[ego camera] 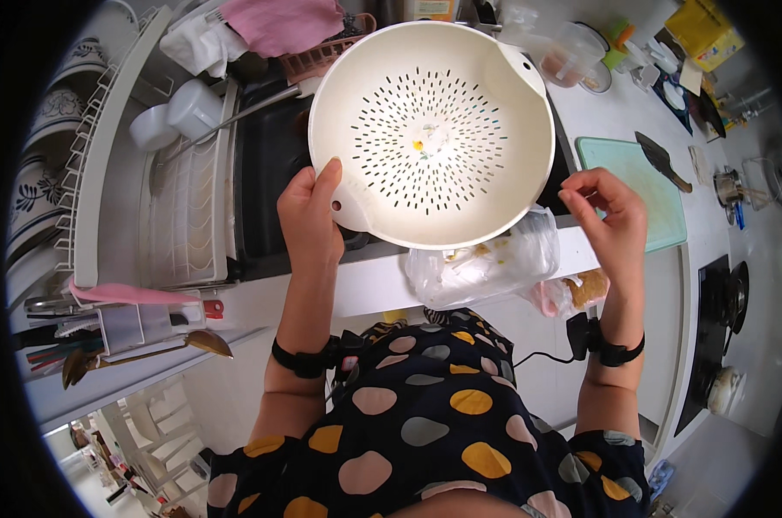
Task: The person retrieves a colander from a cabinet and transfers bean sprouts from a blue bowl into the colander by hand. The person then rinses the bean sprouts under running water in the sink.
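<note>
My left hand point(312, 210) grips the left handle of a cream plastic colander point(520, 149), thumb on the rim. Small white and yellow scraps point(423, 144) lie at the middle of its slotted bottom. The colander is over the black kitchen sink point(261, 194). To its right my right hand point(601, 197) is raised, thumb and index finger nearly together; whether something tiny is between them cannot be told. A plastic bag point(488, 265) with bits of food waste hangs at the counter's edge, just below the colander.
At the right lie a green cutting board point(643, 207) and a knife point(663, 162). A white dish rack point(183, 220) with white cups point(193, 110) stands at the left. Behind are a pink cloth point(284, 22) and a clear container point(569, 58). A second bag point(585, 291) hangs near my right wrist.
</note>
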Demonstrator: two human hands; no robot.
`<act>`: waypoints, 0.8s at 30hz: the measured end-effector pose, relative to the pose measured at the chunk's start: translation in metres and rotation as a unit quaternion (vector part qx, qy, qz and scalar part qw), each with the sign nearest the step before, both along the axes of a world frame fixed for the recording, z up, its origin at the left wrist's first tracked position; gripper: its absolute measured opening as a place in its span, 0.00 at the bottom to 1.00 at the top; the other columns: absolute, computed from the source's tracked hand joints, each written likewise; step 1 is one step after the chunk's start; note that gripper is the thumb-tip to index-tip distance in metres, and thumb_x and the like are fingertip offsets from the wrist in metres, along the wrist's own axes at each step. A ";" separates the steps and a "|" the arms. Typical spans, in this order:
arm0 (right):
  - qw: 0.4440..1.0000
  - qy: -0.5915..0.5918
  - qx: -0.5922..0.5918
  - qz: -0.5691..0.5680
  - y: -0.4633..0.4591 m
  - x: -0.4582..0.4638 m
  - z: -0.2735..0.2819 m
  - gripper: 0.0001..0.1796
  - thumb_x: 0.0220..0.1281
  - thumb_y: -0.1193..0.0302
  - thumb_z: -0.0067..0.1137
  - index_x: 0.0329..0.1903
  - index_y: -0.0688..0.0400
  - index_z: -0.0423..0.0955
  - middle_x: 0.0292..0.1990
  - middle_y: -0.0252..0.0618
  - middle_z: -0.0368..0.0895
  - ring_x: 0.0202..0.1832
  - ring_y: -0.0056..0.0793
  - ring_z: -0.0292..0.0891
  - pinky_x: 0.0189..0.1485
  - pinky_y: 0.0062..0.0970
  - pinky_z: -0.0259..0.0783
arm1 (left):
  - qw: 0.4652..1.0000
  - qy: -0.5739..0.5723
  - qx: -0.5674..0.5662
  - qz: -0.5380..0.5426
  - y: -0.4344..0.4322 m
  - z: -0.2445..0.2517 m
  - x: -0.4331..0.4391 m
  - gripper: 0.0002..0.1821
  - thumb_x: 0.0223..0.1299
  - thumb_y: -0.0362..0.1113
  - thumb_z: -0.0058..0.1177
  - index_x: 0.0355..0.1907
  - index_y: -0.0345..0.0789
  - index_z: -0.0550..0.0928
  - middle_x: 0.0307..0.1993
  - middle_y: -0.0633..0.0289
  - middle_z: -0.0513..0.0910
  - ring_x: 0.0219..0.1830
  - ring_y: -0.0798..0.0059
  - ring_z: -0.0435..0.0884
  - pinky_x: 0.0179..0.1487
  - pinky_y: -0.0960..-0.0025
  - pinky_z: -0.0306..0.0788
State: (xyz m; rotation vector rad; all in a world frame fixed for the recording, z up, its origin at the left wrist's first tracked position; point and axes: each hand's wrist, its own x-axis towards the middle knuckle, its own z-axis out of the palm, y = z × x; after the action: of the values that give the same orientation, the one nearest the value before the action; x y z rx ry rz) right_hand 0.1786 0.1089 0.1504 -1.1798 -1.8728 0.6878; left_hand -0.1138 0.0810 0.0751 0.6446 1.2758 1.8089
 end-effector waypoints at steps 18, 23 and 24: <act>0.904 -0.375 0.175 0.108 0.082 -0.093 -0.072 0.26 0.61 0.79 0.37 0.62 0.76 0.53 0.64 0.67 0.50 0.68 0.54 0.48 0.69 0.36 0.51 | 0.987 0.158 0.016 -0.036 -0.014 0.010 0.036 0.10 0.59 0.32 0.56 0.38 0.26 0.80 0.24 0.70 0.78 0.25 0.92 0.67 0.28 0.84 0.62; 0.929 -0.290 0.175 0.150 0.083 -0.083 -0.066 0.25 0.60 0.80 0.38 0.62 0.72 0.57 0.65 0.59 0.54 0.66 0.50 0.54 0.68 0.33 0.54 | 0.982 0.182 0.032 -0.034 0.000 0.004 0.033 0.09 0.59 0.32 0.56 0.27 0.28 0.78 0.21 0.71 0.75 0.23 0.92 0.65 0.25 0.84 0.59; 0.927 -0.281 0.225 0.101 0.087 -0.088 -0.068 0.25 0.61 0.80 0.37 0.62 0.73 0.57 0.64 0.58 0.55 0.67 0.49 0.53 0.69 0.34 0.53 | 0.982 0.180 0.039 -0.038 0.003 0.002 0.029 0.09 0.59 0.32 0.56 0.29 0.27 0.78 0.21 0.71 0.75 0.23 0.92 0.65 0.25 0.83 0.61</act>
State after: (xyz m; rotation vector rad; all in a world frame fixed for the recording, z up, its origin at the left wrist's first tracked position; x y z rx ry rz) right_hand 0.0908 0.1964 0.0827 -0.9427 -2.4835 -0.0134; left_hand -0.0848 0.0837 0.0772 1.0884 1.3951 1.7367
